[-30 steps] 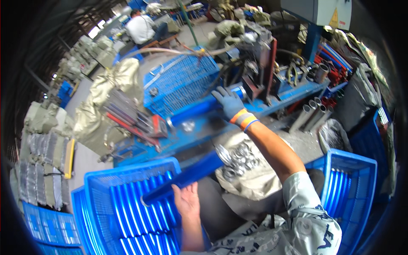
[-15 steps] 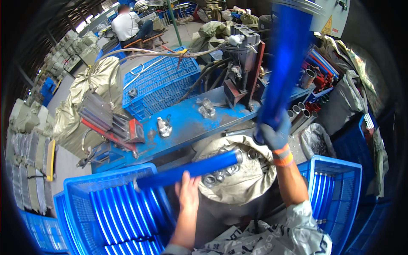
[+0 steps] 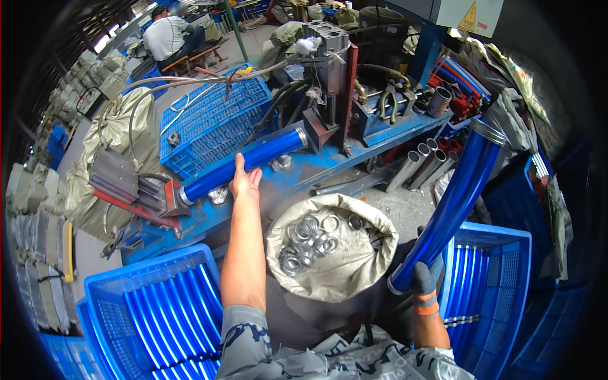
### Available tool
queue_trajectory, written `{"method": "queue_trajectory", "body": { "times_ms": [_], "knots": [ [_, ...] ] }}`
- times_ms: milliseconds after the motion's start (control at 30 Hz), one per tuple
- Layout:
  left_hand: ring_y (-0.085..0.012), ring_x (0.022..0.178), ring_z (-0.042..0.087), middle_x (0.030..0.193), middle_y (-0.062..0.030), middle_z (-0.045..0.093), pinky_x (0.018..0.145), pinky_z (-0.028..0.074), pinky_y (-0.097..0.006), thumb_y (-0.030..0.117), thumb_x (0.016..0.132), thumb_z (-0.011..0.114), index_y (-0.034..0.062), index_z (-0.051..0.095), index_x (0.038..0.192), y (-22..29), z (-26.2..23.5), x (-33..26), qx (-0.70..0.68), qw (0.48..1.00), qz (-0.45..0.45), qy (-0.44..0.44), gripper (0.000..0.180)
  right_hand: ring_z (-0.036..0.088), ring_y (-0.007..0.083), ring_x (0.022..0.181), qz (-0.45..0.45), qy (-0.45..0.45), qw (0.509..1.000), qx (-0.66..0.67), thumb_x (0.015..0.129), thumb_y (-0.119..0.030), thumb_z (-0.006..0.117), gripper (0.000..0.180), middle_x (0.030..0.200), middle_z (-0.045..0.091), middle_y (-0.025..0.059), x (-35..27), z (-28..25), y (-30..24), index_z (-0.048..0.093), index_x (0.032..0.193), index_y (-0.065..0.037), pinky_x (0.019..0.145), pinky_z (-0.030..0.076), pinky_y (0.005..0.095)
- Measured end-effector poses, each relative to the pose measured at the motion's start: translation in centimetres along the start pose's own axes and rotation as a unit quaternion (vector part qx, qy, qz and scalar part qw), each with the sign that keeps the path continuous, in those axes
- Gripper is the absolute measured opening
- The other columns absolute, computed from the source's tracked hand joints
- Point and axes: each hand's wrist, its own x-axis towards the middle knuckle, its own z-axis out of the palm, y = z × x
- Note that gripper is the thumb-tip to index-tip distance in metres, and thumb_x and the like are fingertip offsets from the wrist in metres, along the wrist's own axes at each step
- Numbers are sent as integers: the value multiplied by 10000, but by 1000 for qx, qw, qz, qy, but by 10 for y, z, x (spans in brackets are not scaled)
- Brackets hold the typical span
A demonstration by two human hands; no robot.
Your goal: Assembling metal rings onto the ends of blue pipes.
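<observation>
Left hand (image 3: 246,180) lies flat on a blue tube (image 3: 244,163) clamped across the cluttered blue surface (image 3: 329,163) at frame centre; gloved right hand (image 3: 425,278) grips another blue tube (image 3: 451,202) over the right crate (image 3: 506,297).

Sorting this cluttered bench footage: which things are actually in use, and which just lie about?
In use: left hand on blue tube in press; right hand holding second blue tube.
Lying about: sack of rings, grey pipes, upturned crate.
</observation>
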Motion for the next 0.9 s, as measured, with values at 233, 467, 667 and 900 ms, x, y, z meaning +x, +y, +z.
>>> {"method": "queue_trajectory", "body": {
  "times_ms": [233,467,667,900],
  "knots": [
    [-457,1324,773,1511,-318,694,1114,641,-542,488,1087,847,-108,500,1586,7,-40,-40,66,995,22,-71,852,766,226,917,26,-18,998,48,833,-651,979,1218,1107,746,124,-10,16,17,481,1662,90,829,643,377],
    [-305,982,858,1196,-208,814,826,692,-366,209,1126,818,-43,585,1496,-70,-200,-196,236,954,121,-142,505,770,219,944,37,-11,999,25,879,-446,994,888,1151,773,110,-65,-20,-6,619,1523,37,875,648,387],
    [-209,872,794,1085,-95,793,815,673,-333,97,1086,846,7,636,1429,-132,-248,-183,240,921,211,-221,412,773,208,1129,-33,201,962,-182,971,-114,829,658,1308,790,124,-158,-160,-91,615,1573,43,1015,636,394],
    [-266,996,836,1211,-190,831,825,640,-337,333,1151,785,-49,634,1488,-129,-253,-157,376,878,158,-252,531,752,210,1222,88,345,819,-449,877,-141,902,854,1342,791,128,-390,-379,-157,575,1648,27,1118,581,373]
  ]
}}
